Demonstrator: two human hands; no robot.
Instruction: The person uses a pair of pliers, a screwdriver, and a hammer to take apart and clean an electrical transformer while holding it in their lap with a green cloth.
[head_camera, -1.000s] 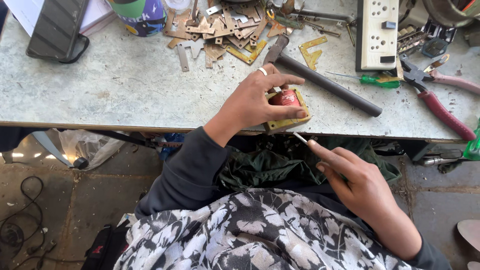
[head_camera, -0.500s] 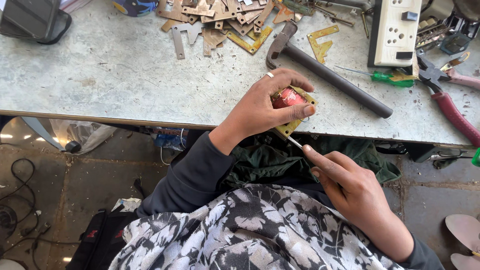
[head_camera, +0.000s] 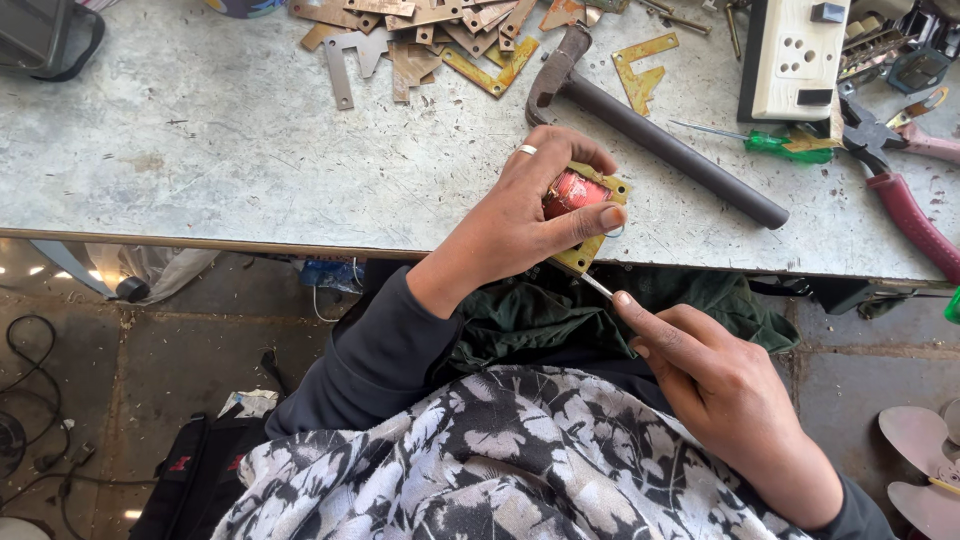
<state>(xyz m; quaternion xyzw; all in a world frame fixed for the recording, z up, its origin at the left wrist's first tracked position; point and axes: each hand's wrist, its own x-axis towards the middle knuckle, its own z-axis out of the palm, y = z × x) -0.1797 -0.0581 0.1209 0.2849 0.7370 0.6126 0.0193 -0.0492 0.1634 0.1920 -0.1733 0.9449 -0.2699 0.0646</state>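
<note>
My left hand (head_camera: 525, 215) grips a small coil of red-copper wire set in a yellowish metal core (head_camera: 590, 205), holding it at the near edge of the grey workbench (head_camera: 250, 170). A ring sits on one finger of that hand. My right hand (head_camera: 720, 385) is below the bench edge, pinching a thin metal tool (head_camera: 598, 287) whose tip touches the underside of the coil's core. A floral cloth and green fabric lie over my lap.
A hammer (head_camera: 650, 125) lies just behind the coil. Several loose metal laminations (head_camera: 430, 45) are piled at the back. A green-handled screwdriver (head_camera: 770, 145), red-handled pliers (head_camera: 915, 210) and a white socket board (head_camera: 795, 60) sit at the right.
The view has shifted slightly, and my left hand with the coil sits a little nearer the bench edge. My right hand has kept the thin tool against the core.
</note>
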